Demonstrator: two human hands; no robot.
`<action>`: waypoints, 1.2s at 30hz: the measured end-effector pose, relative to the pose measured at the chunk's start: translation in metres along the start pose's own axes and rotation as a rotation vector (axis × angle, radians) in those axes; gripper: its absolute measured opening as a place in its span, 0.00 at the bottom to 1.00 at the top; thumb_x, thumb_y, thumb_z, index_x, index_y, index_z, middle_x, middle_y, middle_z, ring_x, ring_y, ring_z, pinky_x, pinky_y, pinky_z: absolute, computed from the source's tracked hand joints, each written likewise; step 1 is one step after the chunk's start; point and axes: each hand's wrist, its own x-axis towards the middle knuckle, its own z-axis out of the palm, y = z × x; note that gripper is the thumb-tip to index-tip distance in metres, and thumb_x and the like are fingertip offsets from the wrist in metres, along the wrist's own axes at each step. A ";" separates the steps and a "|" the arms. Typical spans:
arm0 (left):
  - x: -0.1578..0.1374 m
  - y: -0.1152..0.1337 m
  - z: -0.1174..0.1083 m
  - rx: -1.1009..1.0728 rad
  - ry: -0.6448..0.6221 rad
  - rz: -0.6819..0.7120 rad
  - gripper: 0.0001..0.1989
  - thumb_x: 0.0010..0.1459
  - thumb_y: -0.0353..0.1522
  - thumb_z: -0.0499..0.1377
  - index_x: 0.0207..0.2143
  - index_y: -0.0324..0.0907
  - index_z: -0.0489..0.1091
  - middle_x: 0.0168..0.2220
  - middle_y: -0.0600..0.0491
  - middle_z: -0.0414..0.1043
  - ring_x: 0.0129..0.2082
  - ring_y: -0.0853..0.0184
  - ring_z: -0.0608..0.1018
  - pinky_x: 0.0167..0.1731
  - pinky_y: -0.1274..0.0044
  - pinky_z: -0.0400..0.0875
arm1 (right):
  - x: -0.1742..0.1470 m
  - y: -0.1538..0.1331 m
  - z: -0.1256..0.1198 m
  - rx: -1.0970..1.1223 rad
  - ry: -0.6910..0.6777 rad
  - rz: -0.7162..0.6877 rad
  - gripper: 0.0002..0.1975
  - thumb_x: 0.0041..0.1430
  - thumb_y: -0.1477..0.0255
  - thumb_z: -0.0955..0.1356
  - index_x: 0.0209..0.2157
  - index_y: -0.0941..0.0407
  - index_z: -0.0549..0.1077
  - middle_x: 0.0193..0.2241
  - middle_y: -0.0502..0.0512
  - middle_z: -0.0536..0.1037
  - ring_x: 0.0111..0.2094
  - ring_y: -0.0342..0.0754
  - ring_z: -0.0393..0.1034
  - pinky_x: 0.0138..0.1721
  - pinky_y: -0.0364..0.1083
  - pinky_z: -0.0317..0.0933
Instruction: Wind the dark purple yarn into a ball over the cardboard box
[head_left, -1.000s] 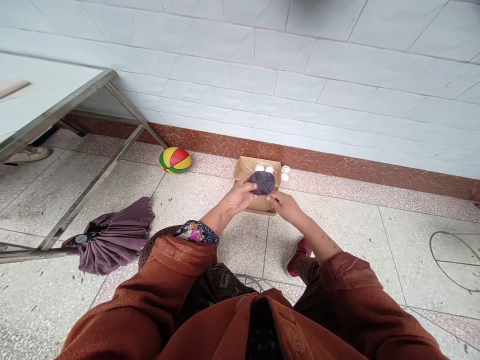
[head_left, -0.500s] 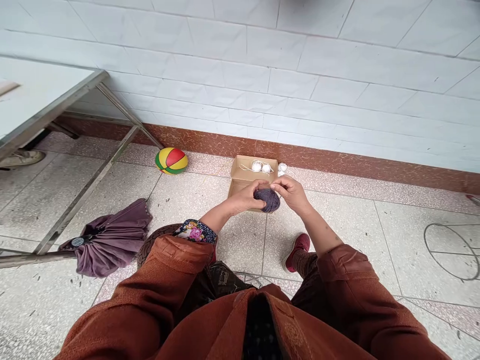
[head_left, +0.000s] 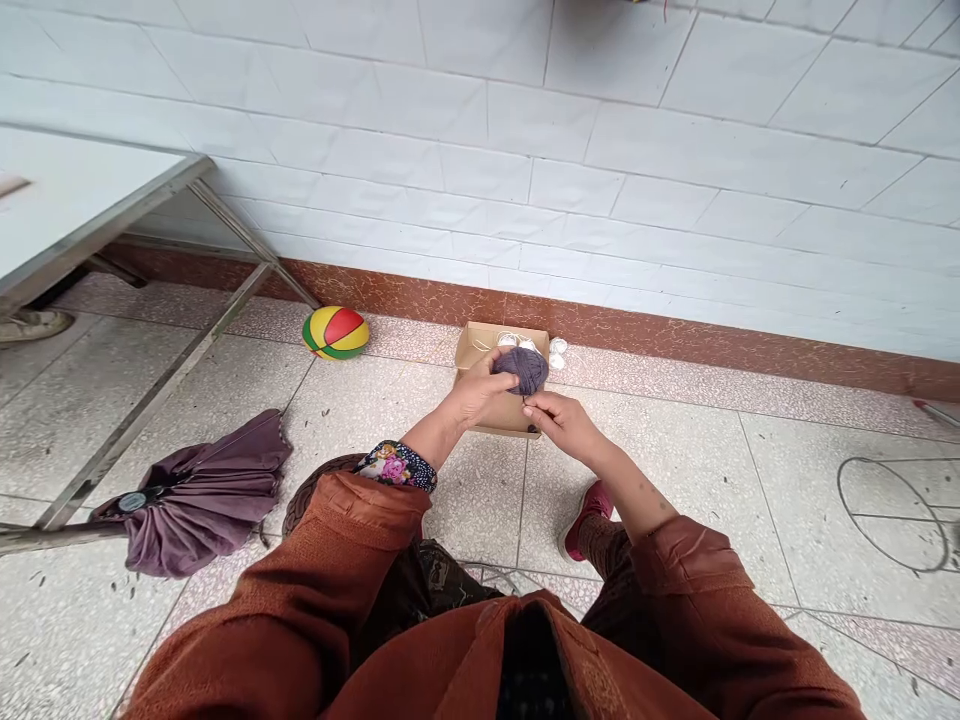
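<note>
My left hand (head_left: 477,388) is closed round the left side of a dark purple-grey ball of yarn (head_left: 523,370), holding it above an open cardboard box (head_left: 504,424). Just below and to the right of the ball, my right hand (head_left: 556,420) pinches a dark strand of yarn (head_left: 524,400) between thumb and forefinger. White yarn balls (head_left: 507,339) rest at the back of the box, partly covered by the purple ball. Other white balls (head_left: 557,347) lie on the floor at the box's right side.
A red, yellow and green ball (head_left: 336,333) lies by the wall. At left stand a metal-framed table (head_left: 169,178) and a folded purple umbrella (head_left: 210,495). A wire ring frame (head_left: 892,515) is on the floor at right. A shoe (head_left: 34,327) shows under the table.
My left hand has raised the purple yarn ball slightly and turned it. My right hand has moved from above the ball's right side to below it, drawing the strand down.
</note>
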 end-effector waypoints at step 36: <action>-0.045 0.015 -0.008 0.154 -0.338 -0.020 0.36 0.43 0.28 0.68 0.58 0.47 0.72 0.52 0.49 0.75 0.53 0.60 0.75 0.56 0.68 0.67 | -0.001 -0.055 -0.004 -0.117 0.363 -0.011 0.13 0.67 0.58 0.69 0.33 0.51 0.78 0.33 0.55 0.77 0.38 0.53 0.71 0.45 0.51 0.65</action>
